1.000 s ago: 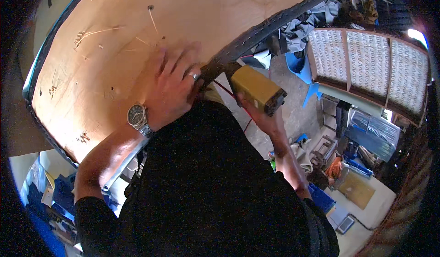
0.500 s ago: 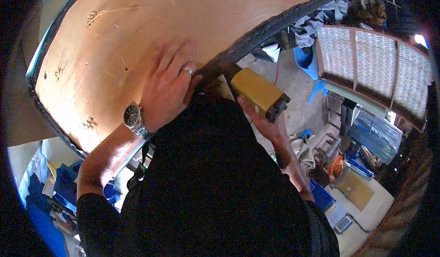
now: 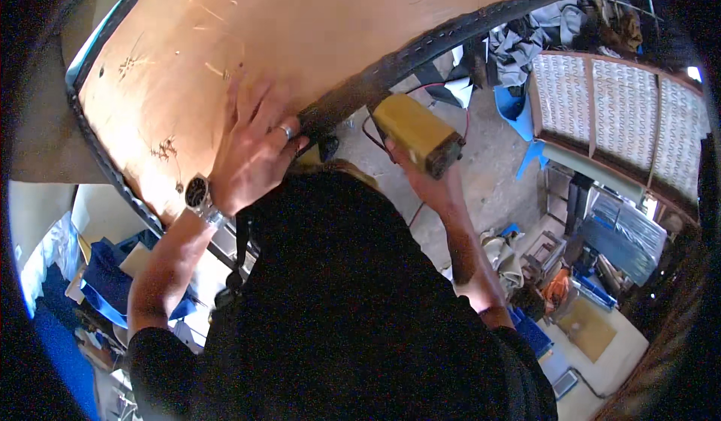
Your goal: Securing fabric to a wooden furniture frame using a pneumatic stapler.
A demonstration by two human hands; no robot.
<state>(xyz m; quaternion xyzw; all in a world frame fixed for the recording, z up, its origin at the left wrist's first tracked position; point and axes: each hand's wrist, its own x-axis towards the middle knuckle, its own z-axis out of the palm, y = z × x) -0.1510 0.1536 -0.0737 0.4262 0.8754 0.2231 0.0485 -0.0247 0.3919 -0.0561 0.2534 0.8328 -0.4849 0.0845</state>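
A large tan panel (image 3: 300,38) with tufts of thread and small holes fills the upper part of the view. Dark edging (image 3: 409,59), dotted with staples, runs along its border. My left hand (image 3: 255,150), with a ring and wristwatch, lies on the panel with fingers spread, its thumb beside the near edging. In my right hand (image 3: 424,177) is a yellow staple gun (image 3: 419,124), my fingers wrapped around its handle. Its nose points toward the near edging; whether it touches is hard to see.
At the right stands a frame with zigzag springs (image 3: 623,113). Blue plastic pieces (image 3: 514,113) and a red hose (image 3: 467,124) are near the concrete floor (image 3: 496,173). Lower right, a table (image 3: 627,334) bears a phone (image 3: 565,383). Blue cloth (image 3: 109,278) lies lower left.
The panel has shifted up and rightward in view. My left hand is lower and farther left along it. The staple gun appears slightly higher, still in my right hand.
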